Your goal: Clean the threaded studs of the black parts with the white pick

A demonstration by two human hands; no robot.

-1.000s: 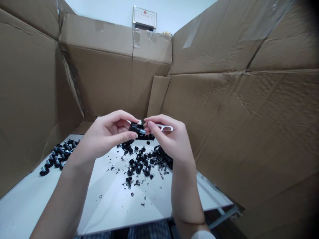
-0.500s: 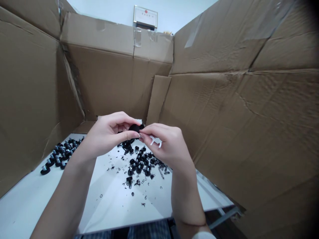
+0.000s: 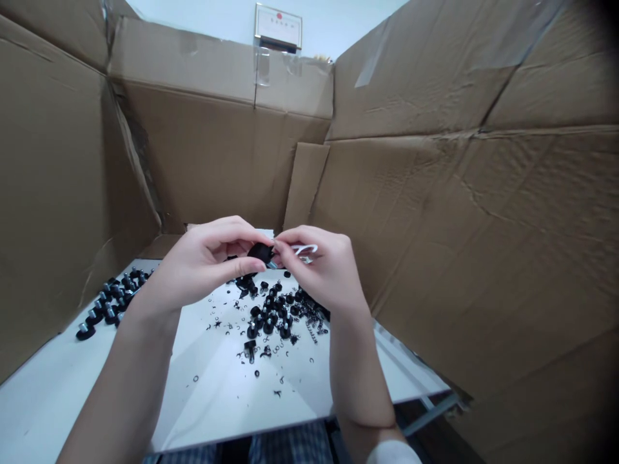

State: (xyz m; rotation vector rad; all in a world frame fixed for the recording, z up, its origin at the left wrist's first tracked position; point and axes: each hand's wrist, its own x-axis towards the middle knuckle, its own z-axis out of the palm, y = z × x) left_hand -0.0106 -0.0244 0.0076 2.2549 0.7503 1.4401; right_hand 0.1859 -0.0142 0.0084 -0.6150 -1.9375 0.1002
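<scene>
Left hand (image 3: 203, 261) is curling around a black rubber foot (image 3: 261, 252), its fingers bent over the top and its thumb pressing along the near side, so that the hand is mostly closed; right hand (image 3: 322, 267) is pinching in from the opposite side, its fingertips (image 3: 283, 245) touching the same black rubber foot at its metal stud (image 3: 273, 264); both hands are holding the piece up above the table, just in front of the far cardboard wall; a white plastic piece (image 3: 304, 252) is showing just behind the right fingers, though whether the right hand is gripping it cannot be confirmed from this view; below the hands, a loose cluster of black rubber feet (image 3: 271, 316) is standing on a white table (image 3: 232, 399), with small black rings (image 3: 213, 325) scattering around it and a coiled black spring (image 3: 313, 332) lying at its right edge; a separate group of studded black feet (image 3: 111, 299) is lying toward the left side of the table, near a brown cardboard side wall (image 3: 58, 193); another cardboard wall (image 3: 459, 258) is rising along the right side, and a framed plaque (image 3: 278, 27) is showing on the wall beyond
</scene>
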